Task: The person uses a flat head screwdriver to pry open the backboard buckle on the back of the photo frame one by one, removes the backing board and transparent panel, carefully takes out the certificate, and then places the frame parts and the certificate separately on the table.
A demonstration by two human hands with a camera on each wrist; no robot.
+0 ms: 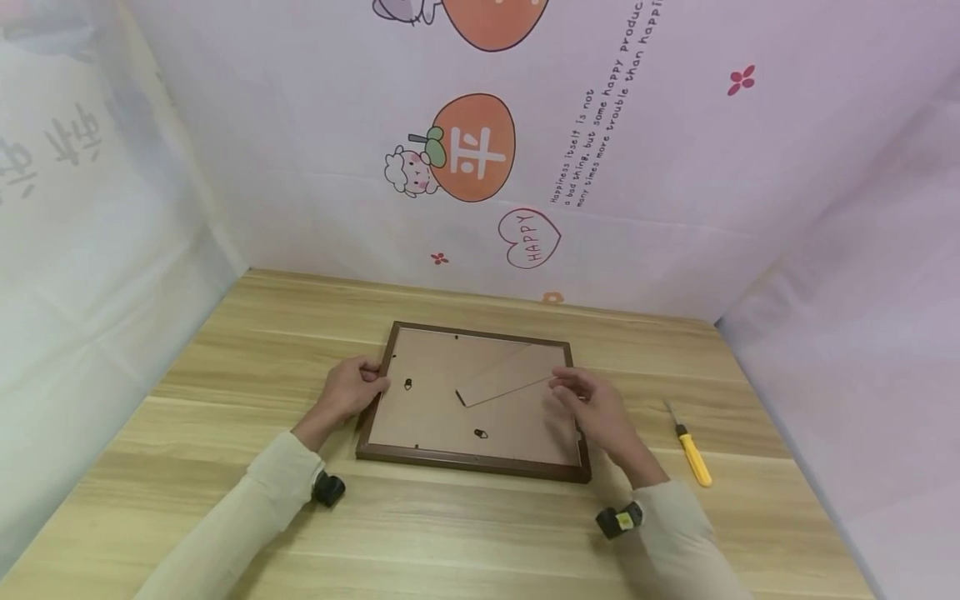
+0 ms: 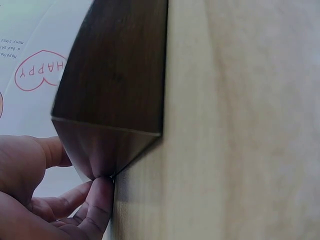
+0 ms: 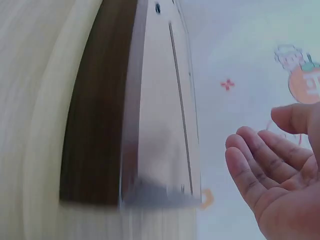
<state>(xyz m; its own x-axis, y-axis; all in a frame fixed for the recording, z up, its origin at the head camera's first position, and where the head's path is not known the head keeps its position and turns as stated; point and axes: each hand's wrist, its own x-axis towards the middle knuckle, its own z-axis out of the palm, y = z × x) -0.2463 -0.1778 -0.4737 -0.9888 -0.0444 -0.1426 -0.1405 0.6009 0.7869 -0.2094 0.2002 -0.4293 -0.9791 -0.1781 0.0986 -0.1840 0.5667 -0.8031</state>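
1. The picture frame (image 1: 471,461) has a dark brown rim that looks like wood with a smooth, faintly glossy finish; the left wrist view (image 2: 120,75) shows a soft sheen on it.
2. Its backing board (image 1: 435,408) looks like matt tan fibreboard, as does the stand flap (image 1: 498,377).
3. The table (image 1: 225,358) is pale wood-grain, smooth, with a light sheen.
4. The screwdriver (image 1: 693,454) has a glossy yellow plastic handle and a thin metal shaft.
5. The backdrop (image 1: 637,208) looks like smooth printed sheeting.
6. The sleeves (image 1: 270,487) are matt cream cloth.
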